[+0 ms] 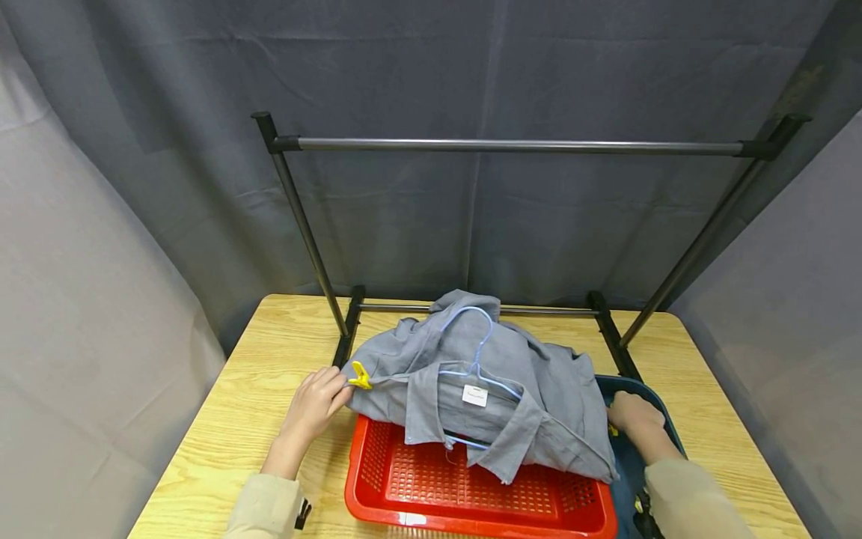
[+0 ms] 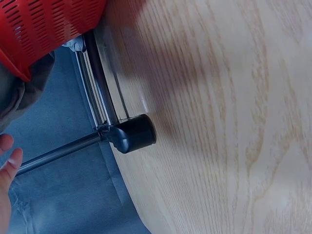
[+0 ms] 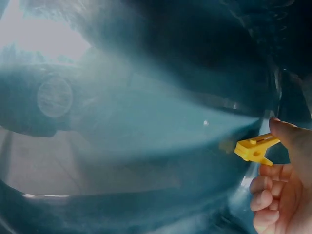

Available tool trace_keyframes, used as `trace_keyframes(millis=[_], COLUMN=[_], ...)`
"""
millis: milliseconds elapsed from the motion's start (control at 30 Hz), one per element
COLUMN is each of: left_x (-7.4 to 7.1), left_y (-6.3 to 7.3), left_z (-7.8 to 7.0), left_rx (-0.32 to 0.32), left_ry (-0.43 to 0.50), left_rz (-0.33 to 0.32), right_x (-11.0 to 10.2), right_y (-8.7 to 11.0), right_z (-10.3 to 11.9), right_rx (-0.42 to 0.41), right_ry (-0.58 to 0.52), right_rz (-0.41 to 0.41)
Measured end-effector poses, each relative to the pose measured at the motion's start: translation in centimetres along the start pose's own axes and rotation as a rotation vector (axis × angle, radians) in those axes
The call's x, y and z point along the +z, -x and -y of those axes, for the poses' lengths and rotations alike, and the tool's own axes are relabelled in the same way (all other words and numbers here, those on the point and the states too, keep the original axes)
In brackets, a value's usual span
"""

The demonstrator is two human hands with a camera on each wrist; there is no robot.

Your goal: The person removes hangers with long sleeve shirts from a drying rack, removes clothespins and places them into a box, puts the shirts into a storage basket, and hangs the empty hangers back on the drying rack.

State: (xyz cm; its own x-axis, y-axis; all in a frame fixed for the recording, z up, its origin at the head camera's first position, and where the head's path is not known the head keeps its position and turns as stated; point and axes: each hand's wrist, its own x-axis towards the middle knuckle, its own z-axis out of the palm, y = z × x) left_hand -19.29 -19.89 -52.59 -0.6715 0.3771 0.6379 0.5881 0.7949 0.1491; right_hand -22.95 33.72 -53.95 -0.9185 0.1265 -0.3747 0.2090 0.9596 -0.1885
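Note:
A grey collared shirt (image 1: 552, 404) lies across a red basket (image 1: 481, 528), with a light blue hanger (image 1: 486, 337) showing at its neck. A yellow clothespin (image 1: 361, 376) is clipped at the shirt's left shoulder. Right beside it, my left hand (image 1: 313, 404) holds the shoulder's edge between thumb and fingers. In the left wrist view, only fingertips (image 2: 10, 163) show, just below the cloth. My right hand (image 1: 636, 419) is down inside a dark teal tub (image 1: 663, 404). There it pinches another yellow clothespin (image 3: 253, 148) by its handles, as the right wrist view shows.
A metal clothes rack stands behind, its top bar (image 1: 518, 147) high over the shirt and its black feet (image 1: 348, 329) on the wooden table (image 1: 263, 352). Teal tub and red basket stand side by side. Grey cloth (image 1: 377, 82) hangs behind.

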Motion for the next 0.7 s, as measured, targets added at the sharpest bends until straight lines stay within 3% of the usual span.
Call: trace_keyframes(millis=[700], left_x=[-0.1], left_y=[-0.2], left_z=[0.0], left_rx=[-0.003], left_ry=[0.004], left_rz=[0.001], right_x=[1.0], right_y=[-0.1], right_z=[-0.3], right_rx=[0.001], right_ry=[-0.028], right_rz=[-0.006])
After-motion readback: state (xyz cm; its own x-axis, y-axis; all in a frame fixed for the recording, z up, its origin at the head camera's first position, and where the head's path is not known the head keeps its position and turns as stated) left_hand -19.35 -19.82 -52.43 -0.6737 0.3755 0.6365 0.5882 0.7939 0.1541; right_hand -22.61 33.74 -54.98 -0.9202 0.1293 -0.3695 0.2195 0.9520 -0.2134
